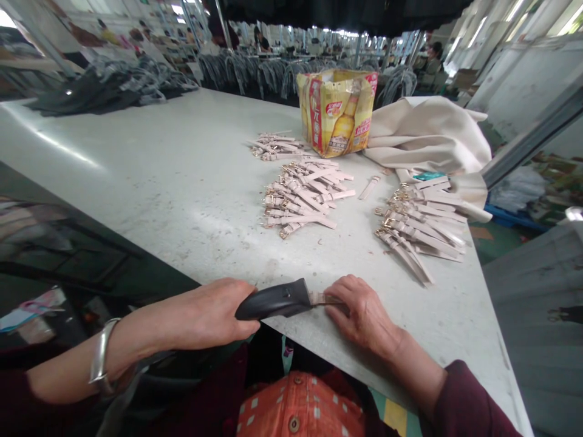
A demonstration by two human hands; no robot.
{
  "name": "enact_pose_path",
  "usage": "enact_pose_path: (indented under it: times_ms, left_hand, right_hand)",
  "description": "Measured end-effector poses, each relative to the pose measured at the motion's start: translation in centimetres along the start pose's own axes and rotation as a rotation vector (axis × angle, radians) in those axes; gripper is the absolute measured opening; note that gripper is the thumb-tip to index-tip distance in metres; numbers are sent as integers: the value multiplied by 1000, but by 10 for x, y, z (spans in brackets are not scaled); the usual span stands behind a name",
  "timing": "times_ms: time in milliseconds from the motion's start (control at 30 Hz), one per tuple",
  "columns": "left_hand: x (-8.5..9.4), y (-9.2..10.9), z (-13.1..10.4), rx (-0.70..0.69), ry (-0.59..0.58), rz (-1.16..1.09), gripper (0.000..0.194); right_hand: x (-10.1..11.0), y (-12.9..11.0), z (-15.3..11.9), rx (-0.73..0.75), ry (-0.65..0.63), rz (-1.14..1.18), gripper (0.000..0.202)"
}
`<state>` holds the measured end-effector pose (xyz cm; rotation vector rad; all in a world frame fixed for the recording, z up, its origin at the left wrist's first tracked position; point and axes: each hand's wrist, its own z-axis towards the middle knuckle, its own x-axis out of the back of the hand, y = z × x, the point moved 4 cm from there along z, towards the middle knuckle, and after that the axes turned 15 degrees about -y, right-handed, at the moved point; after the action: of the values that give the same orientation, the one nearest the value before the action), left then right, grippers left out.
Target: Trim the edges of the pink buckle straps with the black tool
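My left hand is wrapped round a black handheld tool with a rounded body and a blunt, wide end pointing right; its exact kind I cannot make out. Just past that end, at the table's near edge, my right hand pinches a beige strap, its fingers hiding most of it. A pile of beige buckle straps lies ahead of both hands. Another pile of buckle straps is to the right, and a single short strap lies between the two.
Behind the middle pile stands a yellow and red beer carton, with a smaller heap of straps beside it. Beige sheet material is bunched at the back right. Dark grey pieces are heaped on the white table at the far left.
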<state>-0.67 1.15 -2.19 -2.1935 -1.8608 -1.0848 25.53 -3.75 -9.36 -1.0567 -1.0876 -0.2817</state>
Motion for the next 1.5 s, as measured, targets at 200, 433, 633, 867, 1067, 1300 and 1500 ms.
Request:
enact_pose_path:
  times_ms: [200, 433, 633, 867, 1067, 1300, 1500]
  left_hand:
    - [12, 14, 2, 10, -25, 73, 17]
    - [10, 0, 6, 65, -9, 59, 24]
    - [6, -1, 4, 57, -40, 54, 20]
    - [11, 10, -1, 69, -47, 97, 15]
    - [19, 15, 9, 11, -43, 113, 15]
    - [16, 2, 5, 64, -46, 48, 19]
    - [24, 14, 10, 16, -30, 91, 17]
  right_hand:
    - [-3, 7, 9, -62, -25, 66, 11]
    - [-1, -1, 16, -92, -68, 100, 9]
    - [-3, 3, 27, -47, -122, 280, 19]
    - [-9, 14, 27, -206, -12, 371, 16]
    - [-7, 13, 22, -96, -43, 469, 26]
    - [-12, 21, 17, -48, -34, 453, 56]
    - [-16, 22, 18, -47, -15, 464, 58]
